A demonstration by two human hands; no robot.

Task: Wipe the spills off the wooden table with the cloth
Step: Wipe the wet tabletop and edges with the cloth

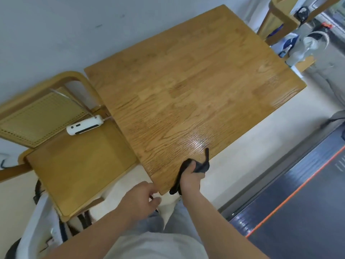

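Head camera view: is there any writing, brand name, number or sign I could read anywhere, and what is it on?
None can be read.
White device on the wooden chair: dark marks only, no legible text.
Dark mat on the floor: pale marks near the right edge, too blurred to read.
Wooden table and black cloth: no writing.

counter [186,90]: wood, jointed oak-like staves, open visible grain, satin finish
wet patch [197,142]: glossy sheen on the counter's wood near its front edge
cloth [200,166]: black fabric, soft, matt, crumpled
chair [78,165]: light wood, smooth, low sheen on the seat
chair back panel [41,118]: woven cane-like mesh, perforated, matt
white device [85,126]: smooth plastic with a dark glossy strip
floor [248,146]: pale, smooth, matt
mat [298,212]: dark, faintly ribbed, orange line
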